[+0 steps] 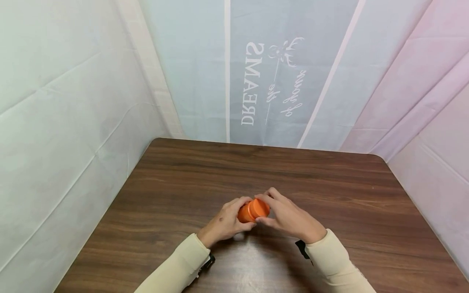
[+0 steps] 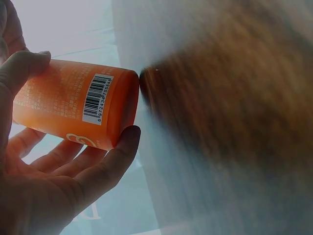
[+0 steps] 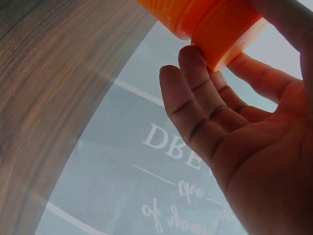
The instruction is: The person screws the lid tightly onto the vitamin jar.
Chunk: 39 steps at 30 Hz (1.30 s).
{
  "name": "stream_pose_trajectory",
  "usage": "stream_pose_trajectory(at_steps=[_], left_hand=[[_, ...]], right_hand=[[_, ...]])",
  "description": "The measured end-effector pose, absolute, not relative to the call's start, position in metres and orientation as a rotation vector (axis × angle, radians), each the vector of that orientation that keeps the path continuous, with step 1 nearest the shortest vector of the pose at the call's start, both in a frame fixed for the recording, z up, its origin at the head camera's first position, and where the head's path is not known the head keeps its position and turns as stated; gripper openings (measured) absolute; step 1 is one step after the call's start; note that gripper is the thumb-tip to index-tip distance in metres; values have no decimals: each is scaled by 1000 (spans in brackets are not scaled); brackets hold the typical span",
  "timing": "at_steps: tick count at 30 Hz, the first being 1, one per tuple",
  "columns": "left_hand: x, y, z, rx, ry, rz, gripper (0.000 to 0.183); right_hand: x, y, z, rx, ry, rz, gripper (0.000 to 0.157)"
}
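Note:
An orange bottle (image 2: 63, 98) with a printed label and a barcode lies tilted between both hands, over the table's middle. My left hand (image 1: 226, 219) grips its body, thumb on one side and fingers around the other, as the left wrist view shows. At the other end is the bottle's round orange cap (image 1: 260, 208), facing right. My right hand (image 1: 289, 215) pinches this cap between thumb and fingers. In the right wrist view the fingertips (image 3: 192, 61) sit at the cap's rim. The cap is on the bottle's neck.
A dark wood-grain table (image 1: 176, 183) spreads under the hands. Pale cloth (image 1: 205, 73) with white lettering hangs behind its far edge, and light cloth walls (image 1: 66, 122) stand along the left and right sides.

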<state>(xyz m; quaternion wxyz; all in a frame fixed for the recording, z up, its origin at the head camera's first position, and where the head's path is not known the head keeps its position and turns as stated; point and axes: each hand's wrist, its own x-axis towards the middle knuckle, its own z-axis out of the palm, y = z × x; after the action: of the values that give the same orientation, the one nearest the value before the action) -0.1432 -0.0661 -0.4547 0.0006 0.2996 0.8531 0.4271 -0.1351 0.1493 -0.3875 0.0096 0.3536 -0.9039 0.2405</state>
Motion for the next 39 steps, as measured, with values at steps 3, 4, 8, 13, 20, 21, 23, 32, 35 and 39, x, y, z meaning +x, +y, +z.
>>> stream_pose_trajectory(at_steps=[3,4,8,13,20,21,23,32,35,39], left_hand=[[-143,-66,-455,939,2680,1347,52],[-143,-66,-454,934,2680,1349,52],[-143,-65,-454,914,2677,1349,51],[-144,-65,-453,895,2668,1328,51],[-145,-64,-451,882,2667,1297,52],[-145,-64,-451,887,2672,1290,52],[-145,-64,-451,903,2683,1273,53],[-145,-65,-451,933,2697,1253,60],[-145,-65,-450,925,2693,1257,59],[-145,-64,-449,920,2694,1256,56]], right_hand=[[-135,148,-388,1090,-2824,745,52],[-135,148,-388,1081,-2826,742,52],[-135,145,-389,992,-2854,742,49],[-134,139,-391,813,-2909,757,42],[-134,138,-392,688,-2968,717,51],[-134,139,-392,700,-2977,695,57],[-134,142,-389,775,-2989,654,66],[-135,154,-378,1172,-2905,606,60],[-135,153,-378,1165,-2906,637,56],[-135,152,-377,1135,-2905,661,53]])
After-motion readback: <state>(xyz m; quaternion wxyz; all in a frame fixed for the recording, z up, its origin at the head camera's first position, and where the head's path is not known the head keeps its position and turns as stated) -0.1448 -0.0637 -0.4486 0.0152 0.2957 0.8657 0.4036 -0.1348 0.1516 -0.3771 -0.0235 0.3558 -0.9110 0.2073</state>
